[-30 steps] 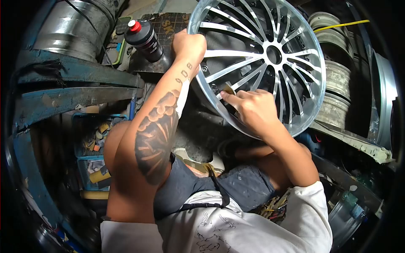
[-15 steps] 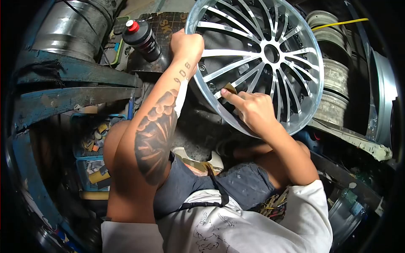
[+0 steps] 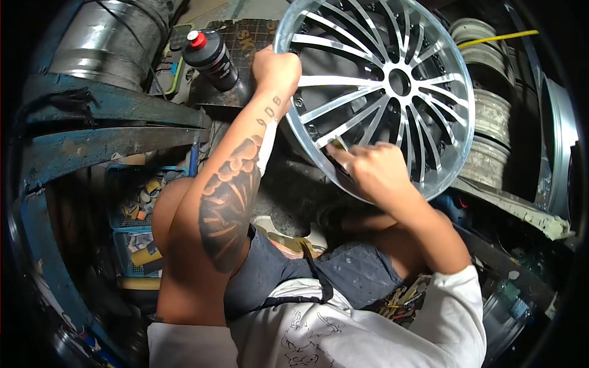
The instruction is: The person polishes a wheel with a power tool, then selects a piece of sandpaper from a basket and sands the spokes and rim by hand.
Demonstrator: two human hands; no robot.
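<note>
A large silver and black multi-spoke wheel rim (image 3: pixel 400 81) stands tilted in front of me. My left hand (image 3: pixel 276 70) is wrapped round the left edge of its outer lip. Near the lower left spokes, my right hand (image 3: pixel 374 168) pinches a small brownish piece, like sandpaper, against a spoke; motion blurs the fingertips and hides most of the piece. A dark bottle with a red and white cap (image 3: pixel 211 60) stands to the left of my left hand.
Blue metal beams (image 3: pixel 110 147) run along the left side. Metal cylinders (image 3: pixel 101 46) lie at the upper left, and stacked rims (image 3: pixel 485 135) at the right. Blue baskets (image 3: pixel 126 230) hold small scraps. A yellow strip (image 3: pixel 500 38) crosses the upper right.
My right hand has moved slightly down and right along the lower spokes, its fingertips now blurred. The whole scene, rim and left hand included, appears shifted slightly right.
</note>
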